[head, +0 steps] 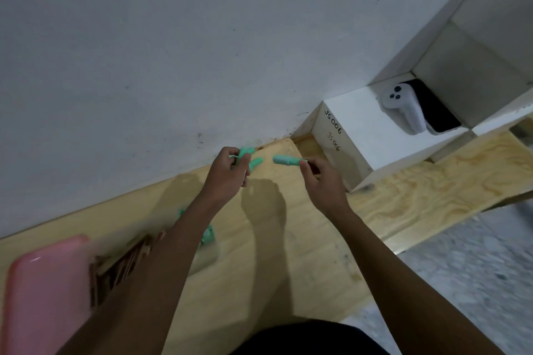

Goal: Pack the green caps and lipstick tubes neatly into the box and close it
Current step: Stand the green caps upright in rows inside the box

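Two green caps (248, 156) were pinched in the left hand (227, 171); one green cap (285, 160) was gripped by the right hand (321, 181), at three o'clock of it. At seven o'clock, the box (46, 291) and lipstick tubes (121, 265) were blurred, partly hidden by the forearm.

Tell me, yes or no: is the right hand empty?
No, the right hand pinches a green cap at its fingertips, held up above the wooden table.
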